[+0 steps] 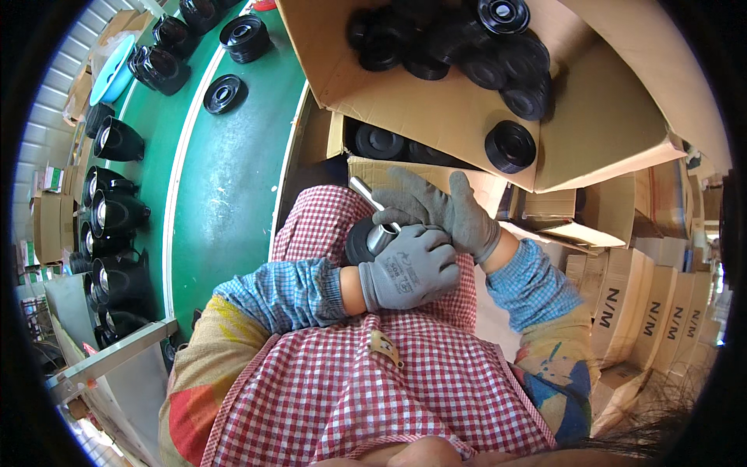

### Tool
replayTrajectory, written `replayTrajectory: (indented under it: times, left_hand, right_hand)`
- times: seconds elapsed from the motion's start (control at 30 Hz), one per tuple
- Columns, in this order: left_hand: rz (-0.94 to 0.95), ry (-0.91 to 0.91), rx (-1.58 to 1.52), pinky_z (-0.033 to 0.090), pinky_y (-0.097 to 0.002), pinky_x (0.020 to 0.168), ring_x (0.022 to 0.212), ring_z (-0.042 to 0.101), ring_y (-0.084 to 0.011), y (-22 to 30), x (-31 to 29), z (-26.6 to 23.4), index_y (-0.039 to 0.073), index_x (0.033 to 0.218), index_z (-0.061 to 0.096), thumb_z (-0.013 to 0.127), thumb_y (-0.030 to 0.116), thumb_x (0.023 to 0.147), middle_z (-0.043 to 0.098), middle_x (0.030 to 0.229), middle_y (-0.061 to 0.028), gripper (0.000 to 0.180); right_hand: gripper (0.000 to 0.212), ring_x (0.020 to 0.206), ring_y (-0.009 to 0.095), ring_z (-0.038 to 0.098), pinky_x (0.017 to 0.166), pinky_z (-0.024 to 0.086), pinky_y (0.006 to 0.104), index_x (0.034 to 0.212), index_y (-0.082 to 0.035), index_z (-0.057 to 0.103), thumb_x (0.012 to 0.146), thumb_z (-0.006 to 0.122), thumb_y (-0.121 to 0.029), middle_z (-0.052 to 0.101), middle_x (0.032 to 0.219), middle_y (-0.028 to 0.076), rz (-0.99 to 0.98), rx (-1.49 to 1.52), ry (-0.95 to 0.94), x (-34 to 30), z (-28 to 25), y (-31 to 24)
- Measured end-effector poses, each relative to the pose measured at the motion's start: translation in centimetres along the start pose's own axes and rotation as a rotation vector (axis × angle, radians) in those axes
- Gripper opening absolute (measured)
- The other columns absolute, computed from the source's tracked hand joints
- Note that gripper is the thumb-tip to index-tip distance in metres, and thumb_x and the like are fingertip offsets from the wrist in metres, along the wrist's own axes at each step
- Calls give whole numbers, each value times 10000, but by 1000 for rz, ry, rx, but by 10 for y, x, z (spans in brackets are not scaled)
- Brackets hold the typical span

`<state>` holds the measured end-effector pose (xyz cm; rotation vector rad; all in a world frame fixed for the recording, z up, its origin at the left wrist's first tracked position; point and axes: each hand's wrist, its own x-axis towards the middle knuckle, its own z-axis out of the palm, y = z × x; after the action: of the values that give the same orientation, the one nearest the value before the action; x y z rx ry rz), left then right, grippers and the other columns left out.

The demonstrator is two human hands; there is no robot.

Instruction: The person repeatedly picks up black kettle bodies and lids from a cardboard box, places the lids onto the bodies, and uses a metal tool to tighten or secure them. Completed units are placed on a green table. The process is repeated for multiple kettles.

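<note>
A green conveyor belt [233, 179] curves along the person's left, carrying black pot-shaped housings [117, 214] and black discs [226, 93], while an open cardboard box [436, 109] ahead holds more black round parts [510, 145]. Below the box, over a red-checked apron [373, 381], the gloved left hand [411, 268] has its fingers closed around a black round part [359, 241] with a metal shaft [372, 201]. The gloved right hand [443, 206] rests fingers half-curled on the shaft (its grip cannot be confirmed).

Grey-gloved hands [424, 233] (red-checked apron [373, 389]).
</note>
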<state>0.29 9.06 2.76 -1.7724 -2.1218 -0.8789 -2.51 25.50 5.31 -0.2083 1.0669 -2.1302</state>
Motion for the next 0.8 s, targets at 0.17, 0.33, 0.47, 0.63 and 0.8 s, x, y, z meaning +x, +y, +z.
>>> replayTrajectory:
  times: [0.17,0.33,0.47,0.63,0.8]
  left_hand:
    - [-65,-29,-102,477,-371,631,748,609,-212,-5,10,11,180,911,609,715,384,858,612,854,-9,235]
    - [-78,-51,-264,489,-357,620,731,642,-208,-13,9,5,181,880,628,699,379,862,633,794,-5,211]
    - [-29,-2,-384,496,-353,671,755,650,-207,-18,-1,16,174,832,645,674,328,843,650,774,-1,157]
    - [153,131,-746,507,-432,770,767,633,-278,-40,-13,-14,85,750,644,715,233,875,648,755,-61,206]
    - [-1,265,-1393,490,-510,887,770,624,-324,-58,-31,-36,45,666,600,678,92,938,619,725,-112,287]
  right_hand:
    - [731,1411,373,437,1179,329,469,1198,-44,724,988,430,-679,607,1384,185,-606,-1048,-81,80,-69,22]
    - [463,985,250,607,1073,377,381,872,-15,645,1084,448,-377,656,930,99,-494,-718,-36,95,-67,62]
    - [332,819,257,569,904,452,361,843,-9,592,1064,500,-238,601,816,98,-603,-849,168,80,-69,62]
    - [335,797,293,614,810,489,367,789,-28,630,1012,592,-275,621,767,88,-533,-1123,405,33,-83,59]
    - [444,757,296,663,692,525,393,843,-91,706,804,794,-525,648,769,83,-304,-1323,440,-31,-61,36]
